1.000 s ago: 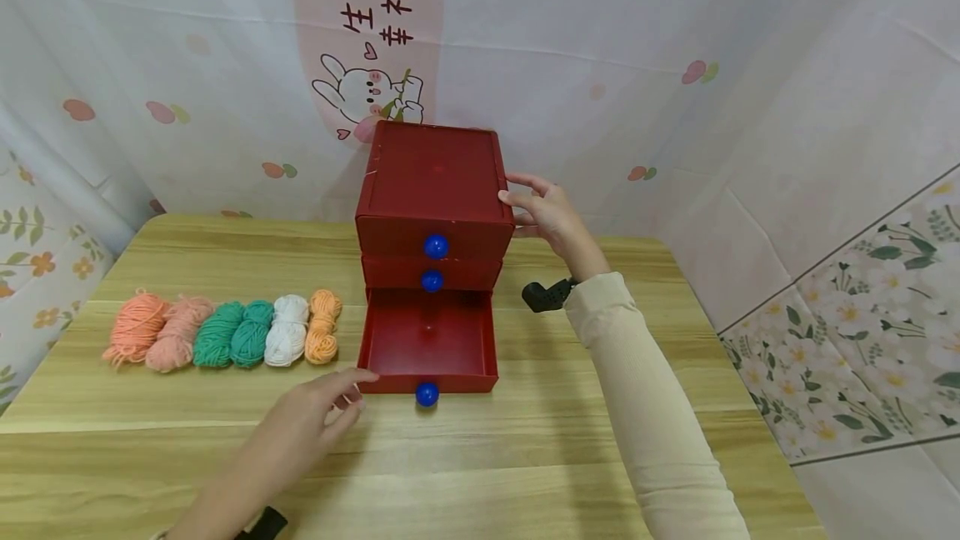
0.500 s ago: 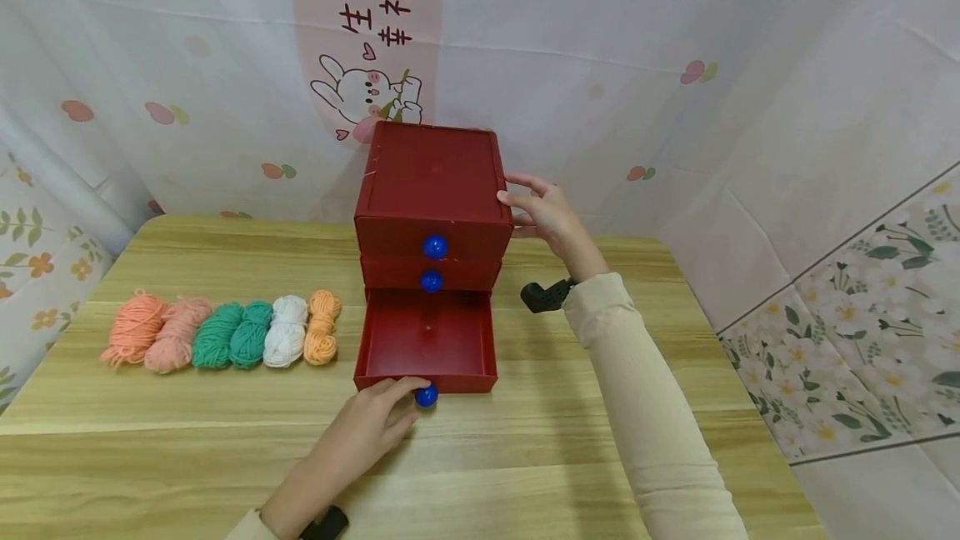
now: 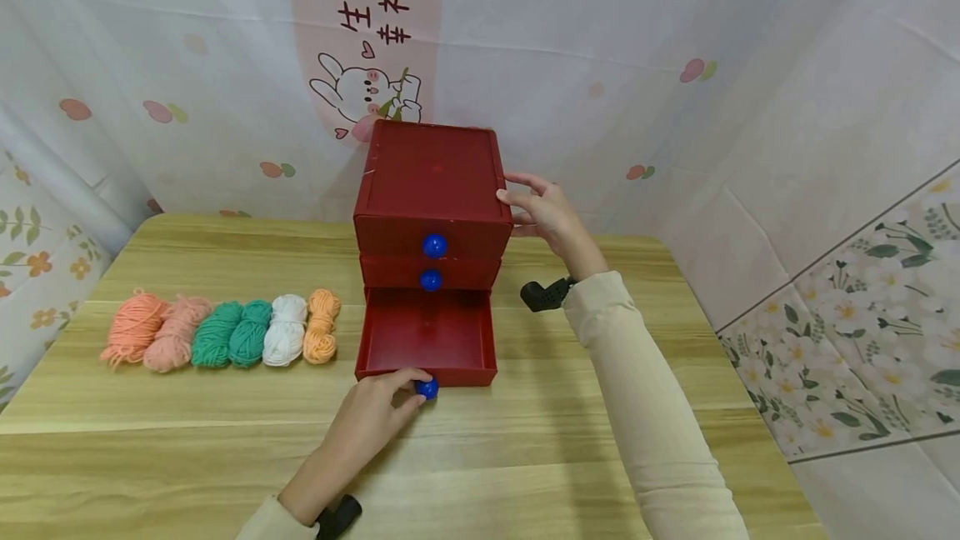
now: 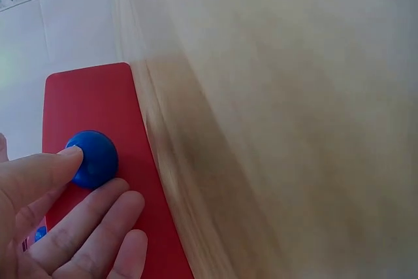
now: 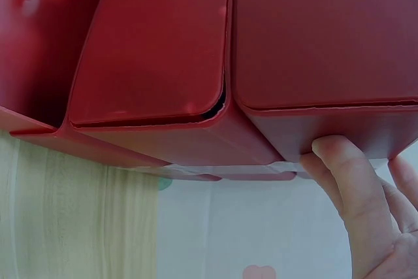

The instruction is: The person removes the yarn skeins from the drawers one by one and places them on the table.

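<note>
A red drawer cabinet (image 3: 438, 169) stands at the back of the table, its lowest drawer (image 3: 423, 340) pulled out and the bare red inside showing. My left hand (image 3: 367, 419) pinches the round blue knob (image 3: 427, 388) of that drawer. In the left wrist view, the thumb lies on one side of the knob (image 4: 96, 160) and the fingers on the other. My right hand (image 3: 551, 219) rests against the cabinet's right side near the top. Its fingertips touch the red wall in the right wrist view, with the fingers (image 5: 353, 181) extended rather than curled round anything.
To the left lies a row of yarn skeins: orange (image 3: 137, 327), pink (image 3: 178, 333), green (image 3: 218, 335), white (image 3: 286, 330) and light orange (image 3: 322, 326). The two upper drawers, with blue knobs (image 3: 435, 246), are closed. A printed curtain (image 3: 555, 82) hangs right behind the cabinet.
My left hand has moved right from the drawer's front left corner to its knob and taken hold of it. The drawer has slid slightly inward. My right hand stays in place.
</note>
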Tool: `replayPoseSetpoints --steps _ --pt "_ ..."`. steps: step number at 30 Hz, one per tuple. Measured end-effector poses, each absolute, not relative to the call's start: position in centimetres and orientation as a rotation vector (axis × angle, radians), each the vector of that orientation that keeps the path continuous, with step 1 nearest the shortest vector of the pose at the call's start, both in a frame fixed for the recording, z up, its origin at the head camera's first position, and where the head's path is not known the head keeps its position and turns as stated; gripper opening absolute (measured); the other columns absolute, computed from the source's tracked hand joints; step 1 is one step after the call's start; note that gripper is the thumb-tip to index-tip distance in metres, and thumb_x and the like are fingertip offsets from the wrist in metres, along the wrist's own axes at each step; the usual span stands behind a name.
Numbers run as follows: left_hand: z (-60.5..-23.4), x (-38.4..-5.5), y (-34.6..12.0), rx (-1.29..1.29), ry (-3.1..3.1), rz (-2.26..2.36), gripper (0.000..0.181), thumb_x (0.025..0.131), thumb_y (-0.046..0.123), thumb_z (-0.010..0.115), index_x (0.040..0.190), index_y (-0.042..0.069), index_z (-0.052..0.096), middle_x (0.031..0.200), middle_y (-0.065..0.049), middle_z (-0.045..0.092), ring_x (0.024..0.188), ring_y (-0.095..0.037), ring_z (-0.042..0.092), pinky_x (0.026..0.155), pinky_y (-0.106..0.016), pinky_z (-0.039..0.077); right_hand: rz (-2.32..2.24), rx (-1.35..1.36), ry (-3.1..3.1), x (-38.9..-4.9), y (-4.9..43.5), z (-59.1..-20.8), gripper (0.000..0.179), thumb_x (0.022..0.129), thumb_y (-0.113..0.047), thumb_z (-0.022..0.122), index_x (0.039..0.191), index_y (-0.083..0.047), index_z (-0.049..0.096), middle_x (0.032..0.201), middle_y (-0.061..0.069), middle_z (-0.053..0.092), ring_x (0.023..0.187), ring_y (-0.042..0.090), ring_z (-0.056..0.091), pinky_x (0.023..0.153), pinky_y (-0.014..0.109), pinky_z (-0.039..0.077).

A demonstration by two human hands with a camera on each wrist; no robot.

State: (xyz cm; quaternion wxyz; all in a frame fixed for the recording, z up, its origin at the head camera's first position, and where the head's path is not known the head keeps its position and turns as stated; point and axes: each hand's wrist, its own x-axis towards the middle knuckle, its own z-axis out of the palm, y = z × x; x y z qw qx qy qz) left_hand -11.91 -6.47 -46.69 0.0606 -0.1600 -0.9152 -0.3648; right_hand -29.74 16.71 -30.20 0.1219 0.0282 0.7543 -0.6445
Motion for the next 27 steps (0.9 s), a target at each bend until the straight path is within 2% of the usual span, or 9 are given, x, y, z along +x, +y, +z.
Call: replayPoseSetpoints --steps 14,21,27 --pt "-46.4 -14.0 -6.5 -0.449 -2.797 -1.187 0.021 0.075 0.013 0.076 0.094 0.022 0.07 0.08 0.005 0.072 0.074 -0.009 0.066 0.063 -0.022 0.048 -1.891 0.079 2.192 -29.8 16.6 -30.2 0.049 0.09 -0.021 0.062 0.136 -0.022 0.046 0.157 0.001 0.011 0.081 0.018 0.068 0.068 0.03 0.057" --pt "-45.7 -14.5 -6.5 -0.488 -2.797 -1.201 0.021 0.076 0.013 0.076 0.096 0.02 0.07 0.08 0.004 0.072 0.073 -0.008 0.066 0.063 -0.021 0.049 -1.879 0.086 2.202 -29.8 16.7 -30.2 0.05 0.09 -0.021 0.061 0.137 -0.022 0.045 0.154 0.002 0.02 0.079 0.017 0.068 0.069 0.03 0.057" --pt "-45.4 -14.6 -6.4 -0.467 -2.807 -1.211 0.02 0.077 0.012 0.075 0.095 0.02 0.07 0.08 0.003 0.072 0.072 -0.008 0.065 0.059 -0.019 0.046 -1.869 0.092 2.212 -29.8 16.7 -30.2 0.05 0.09 -0.023 0.062 0.137 -0.023 0.045 0.155 0.001 0.016 0.081 0.018 0.068 0.07 0.031 0.057"
